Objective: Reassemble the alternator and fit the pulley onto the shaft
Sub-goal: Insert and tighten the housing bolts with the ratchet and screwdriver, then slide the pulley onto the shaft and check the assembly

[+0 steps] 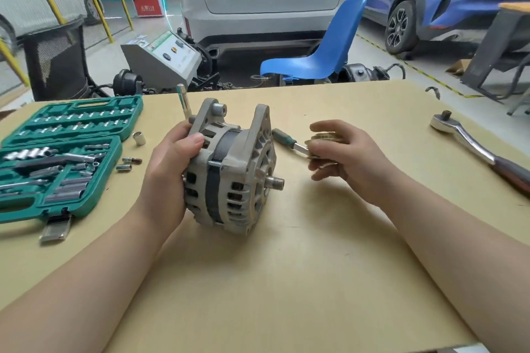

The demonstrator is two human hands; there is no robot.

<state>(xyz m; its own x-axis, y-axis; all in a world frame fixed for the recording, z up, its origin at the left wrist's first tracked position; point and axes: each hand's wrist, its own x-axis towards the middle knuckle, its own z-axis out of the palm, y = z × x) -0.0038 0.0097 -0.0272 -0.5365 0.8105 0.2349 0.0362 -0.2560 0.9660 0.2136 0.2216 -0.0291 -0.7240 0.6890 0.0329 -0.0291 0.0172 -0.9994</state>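
Note:
The grey alternator (232,169) lies on its side in the middle of the tan table (286,281), with its threaded shaft (276,182) pointing right. My left hand (169,169) grips its rear housing from the left. To the right of the shaft, my right hand (341,152) curls its fingers round the brass-coloured grooved pulley (324,137), a short gap away from the shaft. Most of the pulley is hidden by my fingers.
An open green socket set case (60,152) sits at the left, loose sockets (139,137) beside it. A green-handled screwdriver (286,139) lies behind the alternator, a ratchet wrench (473,146) at right. A blue chair (321,49) and parked cars stand beyond the table.

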